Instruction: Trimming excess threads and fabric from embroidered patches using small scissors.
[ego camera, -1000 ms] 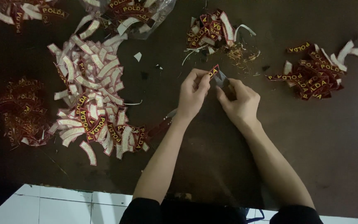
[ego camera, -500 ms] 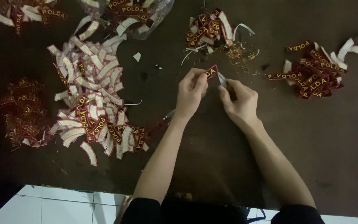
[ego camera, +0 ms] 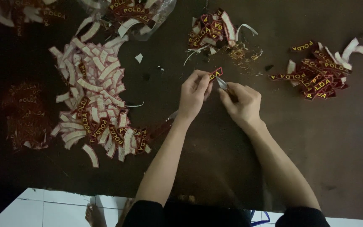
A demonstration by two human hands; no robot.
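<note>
Lower edge: a pale tiled floor (ego camera: pixel 55 206) and a bare foot (ego camera: pixel 93 214) show below the dark brown mat (ego camera: pixel 215 168).
Left hand (ego camera: pixel 193 94): fingers pinched shut on a small red patch (ego camera: pixel 216 74) with yellow stitching, held just above the mat at frame centre.
Right hand (ego camera: pixel 242 101): closed around a small metal snipping tool (ego camera: pixel 222 83), its tip touching the patch's lower edge; whether the blades are parted cannot be told.
Left of centre: a broad heap of patches (ego camera: pixel 93 96), mostly white backs up.
Far left: a dim red pile (ego camera: pixel 24 111).
Right: a smaller pile of red patches (ego camera: pixel 320 71).
Upper centre: a pile of patches with thread scraps (ego camera: pixel 221 35).
Top: a clear bag of patches (ego camera: pixel 131 12).
Progress: judged midway, one patch in hand, sorted piles alongside a large heap.
</note>
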